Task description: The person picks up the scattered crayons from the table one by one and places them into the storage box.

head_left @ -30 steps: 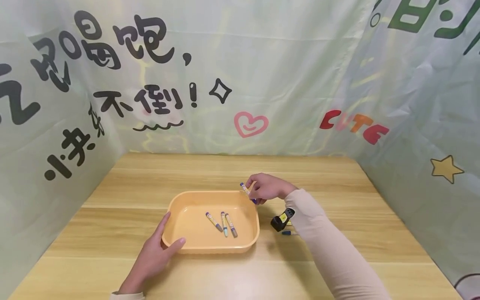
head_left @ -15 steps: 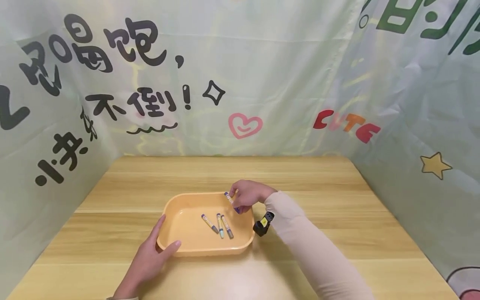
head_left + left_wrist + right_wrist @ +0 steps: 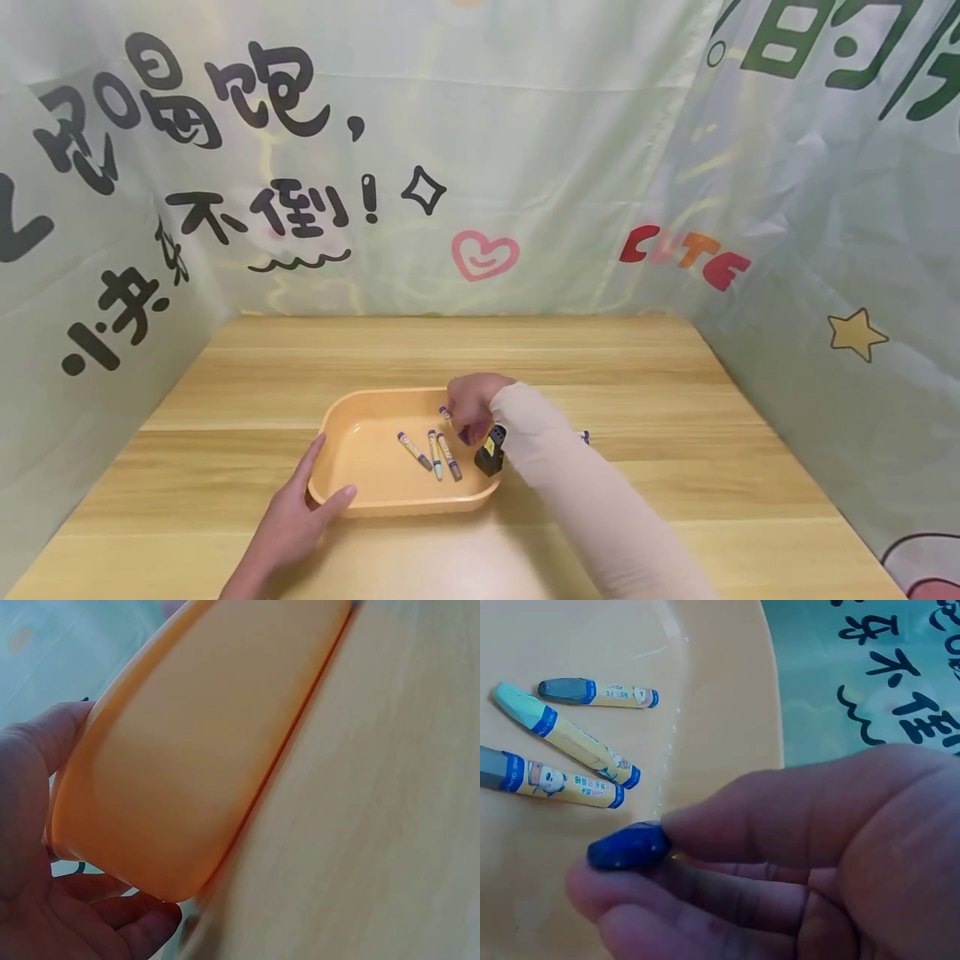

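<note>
An orange plastic tray point(image 3: 405, 507) sits on the table. My left hand point(image 3: 288, 517) grips its left end, and in the left wrist view the thumb lies at the rim while the fingers curl around the corner of the tray wall point(image 3: 172, 750). Over the tray's right part, my right hand point(image 3: 472, 404) pinches a blue crayon point(image 3: 630, 846) between thumb and fingers; most of its wrapper is hidden by the hand in the right wrist view. Beside it in the tray lie a dark grey crayon point(image 3: 600, 692), a mint green crayon point(image 3: 570, 739) and a grey crayon point(image 3: 555, 780).
Part of another blue-ended crayon point(image 3: 585, 437) shows on the table point(image 3: 637, 375) beyond the right sleeve. A black wrist camera point(image 3: 491, 450) overlaps the tray's right end. Printed fabric point(image 3: 360, 83) walls in the table at the back and sides.
My right hand has carried the blue crayon leftward and down from the tray's back right rim to inside the tray. The left hand keeps its grip. The head view has shifted slightly.
</note>
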`<state>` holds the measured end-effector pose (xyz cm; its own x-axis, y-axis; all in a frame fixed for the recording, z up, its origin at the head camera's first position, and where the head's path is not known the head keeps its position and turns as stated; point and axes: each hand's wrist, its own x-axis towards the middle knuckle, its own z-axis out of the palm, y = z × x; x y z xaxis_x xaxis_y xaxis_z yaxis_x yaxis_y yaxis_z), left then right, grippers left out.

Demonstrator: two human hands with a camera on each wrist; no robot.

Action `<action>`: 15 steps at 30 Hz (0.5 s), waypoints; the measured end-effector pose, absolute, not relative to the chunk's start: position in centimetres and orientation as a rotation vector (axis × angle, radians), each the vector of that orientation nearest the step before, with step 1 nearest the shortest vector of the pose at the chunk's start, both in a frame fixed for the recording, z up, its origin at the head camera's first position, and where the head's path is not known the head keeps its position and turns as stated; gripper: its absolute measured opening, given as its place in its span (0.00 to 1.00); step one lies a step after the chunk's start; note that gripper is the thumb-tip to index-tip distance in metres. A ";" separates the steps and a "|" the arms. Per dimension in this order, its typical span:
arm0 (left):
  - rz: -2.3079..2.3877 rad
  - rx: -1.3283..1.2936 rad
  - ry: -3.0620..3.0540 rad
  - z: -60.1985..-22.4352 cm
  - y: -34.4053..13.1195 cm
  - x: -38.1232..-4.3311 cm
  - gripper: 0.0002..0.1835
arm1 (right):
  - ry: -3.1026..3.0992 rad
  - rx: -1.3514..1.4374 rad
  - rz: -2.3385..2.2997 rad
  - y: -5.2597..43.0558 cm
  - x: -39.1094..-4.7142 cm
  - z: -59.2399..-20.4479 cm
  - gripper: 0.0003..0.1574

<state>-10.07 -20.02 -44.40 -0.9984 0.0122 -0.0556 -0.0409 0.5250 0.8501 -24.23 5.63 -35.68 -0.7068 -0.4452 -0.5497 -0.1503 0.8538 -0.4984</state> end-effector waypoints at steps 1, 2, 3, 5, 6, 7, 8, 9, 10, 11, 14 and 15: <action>1.511 -0.020 2.694 -44.4 -20.0 -10.1 0.51 | 2.355 -0.431 -0.492 5.4 -24.2 -35.7 0.14; 1.514 -0.017 2.693 -44.3 -20.1 -10.1 0.50 | 2.371 -0.426 -0.439 5.1 -24.2 -35.7 0.12; 1.515 -0.011 2.695 -44.3 -20.1 -10.1 0.50 | 2.379 -0.409 -0.400 4.9 -24.1 -35.8 0.09; 1.514 -0.018 2.692 -44.2 -20.1 -10.2 0.50 | 2.404 -0.392 -0.297 4.6 -24.0 -36.0 0.06; 1.514 -0.016 2.698 -44.3 -20.1 -10.1 0.50 | 2.410 -0.389 -0.255 4.6 -23.8 -36.1 0.08; 1.514 -0.017 2.701 -44.3 -20.1 -10.1 0.50 | 2.416 -0.357 -0.251 4.6 -23.6 -36.2 0.12; 1.513 -0.013 2.705 -44.3 -20.1 -10.1 0.50 | 2.420 -0.275 -0.311 4.6 -23.3 -36.3 0.15; 1.512 -0.009 2.710 -44.3 -20.1 -10.0 0.50 | 2.428 -0.240 -0.326 4.6 -23.1 -36.4 0.15; 1.512 -0.013 2.711 -44.3 -20.1 -10.0 0.50 | 2.442 -0.224 -0.318 4.6 -23.0 -36.5 0.15; 1.517 -0.010 2.713 -44.4 -20.1 -10.0 0.50 | 2.456 -0.210 -0.317 4.5 -22.9 -36.6 0.16; 1.523 0.004 2.714 -44.4 -20.1 -10.0 0.50 | 2.483 -0.244 -0.204 4.1 -23.0 -37.1 0.11; 1.523 0.005 2.713 -44.5 -20.1 -10.0 0.50 | 2.483 -0.307 -0.118 4.0 -23.2 -37.3 0.09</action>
